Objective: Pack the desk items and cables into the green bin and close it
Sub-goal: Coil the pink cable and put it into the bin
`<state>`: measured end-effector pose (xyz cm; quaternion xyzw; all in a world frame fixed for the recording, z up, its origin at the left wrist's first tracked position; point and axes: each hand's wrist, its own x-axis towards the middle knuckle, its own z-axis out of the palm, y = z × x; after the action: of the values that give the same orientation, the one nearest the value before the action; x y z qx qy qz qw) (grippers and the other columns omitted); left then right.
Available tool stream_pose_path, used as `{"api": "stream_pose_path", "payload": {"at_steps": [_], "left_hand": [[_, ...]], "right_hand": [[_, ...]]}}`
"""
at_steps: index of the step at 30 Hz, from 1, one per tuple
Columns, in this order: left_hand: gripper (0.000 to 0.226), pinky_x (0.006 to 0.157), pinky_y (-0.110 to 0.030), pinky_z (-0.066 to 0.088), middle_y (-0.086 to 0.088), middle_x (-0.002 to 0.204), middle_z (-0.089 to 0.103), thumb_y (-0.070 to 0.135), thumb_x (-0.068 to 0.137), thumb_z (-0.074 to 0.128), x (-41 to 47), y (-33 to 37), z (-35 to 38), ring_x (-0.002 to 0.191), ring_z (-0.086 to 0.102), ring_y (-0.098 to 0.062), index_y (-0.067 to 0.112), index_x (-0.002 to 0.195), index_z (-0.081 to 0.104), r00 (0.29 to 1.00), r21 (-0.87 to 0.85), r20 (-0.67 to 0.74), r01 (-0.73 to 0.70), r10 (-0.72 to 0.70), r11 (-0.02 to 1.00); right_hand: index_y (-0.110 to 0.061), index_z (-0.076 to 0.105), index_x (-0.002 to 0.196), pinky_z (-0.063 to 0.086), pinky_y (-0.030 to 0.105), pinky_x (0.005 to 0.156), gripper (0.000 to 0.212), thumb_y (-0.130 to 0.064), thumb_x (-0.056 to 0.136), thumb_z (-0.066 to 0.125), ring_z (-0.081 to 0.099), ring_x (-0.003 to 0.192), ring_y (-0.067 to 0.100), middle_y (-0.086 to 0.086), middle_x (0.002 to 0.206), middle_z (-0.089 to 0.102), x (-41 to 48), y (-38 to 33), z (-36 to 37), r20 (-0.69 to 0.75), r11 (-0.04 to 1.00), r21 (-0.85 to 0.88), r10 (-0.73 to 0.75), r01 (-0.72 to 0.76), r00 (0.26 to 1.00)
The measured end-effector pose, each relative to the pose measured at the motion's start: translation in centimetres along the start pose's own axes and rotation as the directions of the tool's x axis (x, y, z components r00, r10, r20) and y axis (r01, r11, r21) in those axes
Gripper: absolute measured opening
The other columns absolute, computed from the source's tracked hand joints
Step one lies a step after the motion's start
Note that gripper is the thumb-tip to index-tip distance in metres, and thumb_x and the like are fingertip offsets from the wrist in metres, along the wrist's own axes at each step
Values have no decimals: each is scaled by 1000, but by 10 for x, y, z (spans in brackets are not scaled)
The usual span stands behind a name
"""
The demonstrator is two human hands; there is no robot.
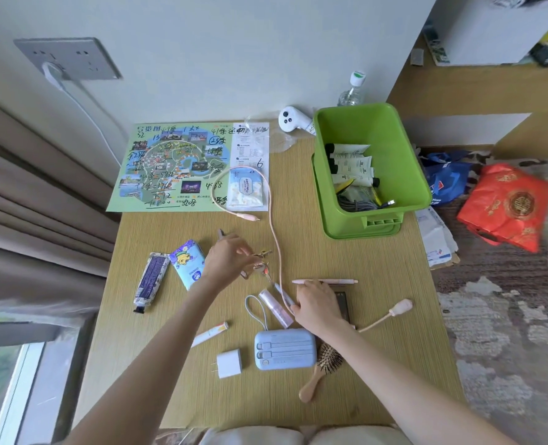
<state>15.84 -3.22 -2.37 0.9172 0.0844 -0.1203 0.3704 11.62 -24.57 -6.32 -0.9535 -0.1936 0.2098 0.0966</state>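
Forearms reach in from the near edge over charger plug (229, 363), blue power bank (285, 348) and hairbrush (321, 372). Left hand (226, 260) pinches a small key bunch (261, 260) at its fingertips, other fingers curled. Right hand (317, 305) lies palm-down, fingers loosely spread, touching the pink cable (274, 232) end; whether it grips, cannot tell. Cable's long axis runs away from the right hand, looping beyond the left. Pink pen (325, 281) lies crosswise just beyond right fingers. Green bin (404, 175), open, part-filled, sits far beyond the right hand, the nearer one.
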Motion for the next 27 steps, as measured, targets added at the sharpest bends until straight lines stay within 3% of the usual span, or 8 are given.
{"api": "stream_pose_path", "payload": {"at_steps": [5, 8, 11, 14, 18, 23, 25, 27], "left_hand": [[30, 88, -32, 50, 1, 110, 64, 25, 77, 79, -7, 2, -21, 95, 64, -16, -3, 81, 69, 991, -482, 97, 130, -94, 866], [22, 90, -29, 43, -1, 114, 68, 22, 83, 73, -12, 1, -27, 109, 64, -14, 4, 71, 65, 982, -724, 185, 155, -27, 673], [21, 88, -33, 48, -19, 120, 67, 18, 94, 60, -12, 0, -27, 114, 64, -24, 12, 74, 54, 967, -901, 245, 197, 77, 386], [15, 78, -34, 55, -19, 104, 70, 20, 100, 49, -11, 0, -23, 97, 69, -29, 8, 92, 53, 960, -923, 262, 218, 101, 316], [18, 62, -32, 52, -6, 70, 58, 20, 102, 45, -15, 4, -15, 72, 59, -31, 8, 89, 48, 950, -852, 311, 263, 32, 453], [17, 48, -22, 44, 0, 68, 58, 16, 96, 57, -22, 7, 2, 54, 46, -15, 6, 104, 46, 954, -647, 297, 232, -40, 727], [21, 50, -24, 42, 2, 72, 61, 19, 92, 64, -22, 5, 10, 54, 46, -14, 10, 106, 52, 962, -400, 274, 107, 7, 910], [16, 50, -22, 38, 9, 63, 56, 26, 89, 68, -23, 3, 21, 50, 44, -10, 21, 99, 57, 950, -36, 287, -121, 126, 992]], "right_hand": [[-14, 51, 73, 49, 27, 66, 19, -24, 87, 60, 53, 70, 14, -3, 70, 49, -1, -9, -5, 5, 986, 124, 113, -112, 994], [-13, 53, 81, 34, 20, 47, 12, -21, 85, 61, 49, 56, 9, -5, 67, 53, -2, -8, -10, -31, 943, 261, 220, -204, 975], [-13, 50, 83, 29, 20, 43, 14, -15, 86, 63, 49, 52, 10, -1, 71, 61, -2, -3, -18, -93, 896, 391, 268, -212, 959], [-11, 50, 95, 34, 22, 46, 9, -10, 91, 58, 51, 58, 14, 1, 81, 61, -1, 1, -29, -114, 932, 336, 179, -132, 977], [-6, 54, 104, 36, 24, 61, 15, 0, 90, 53, 49, 73, 16, 2, 89, 52, 2, 7, -43, -100, 995, 65, 80, -74, 992], [-4, 48, 114, 41, 29, 63, 28, -8, 89, 59, 53, 73, 20, 8, 100, 58, 7, 19, -67, -4, 989, -121, 84, -84, 996], [-5, 46, 112, 40, 30, 61, 24, -10, 91, 57, 50, 71, 20, 6, 95, 54, 8, 27, -70, 6, 992, -82, 94, -93, 996], [-7, 46, 105, 33, 28, 54, 15, -9, 92, 53, 46, 66, 19, 4, 89, 50, 10, 34, -68, -2, 993, -16, 117, -117, 993]]}}
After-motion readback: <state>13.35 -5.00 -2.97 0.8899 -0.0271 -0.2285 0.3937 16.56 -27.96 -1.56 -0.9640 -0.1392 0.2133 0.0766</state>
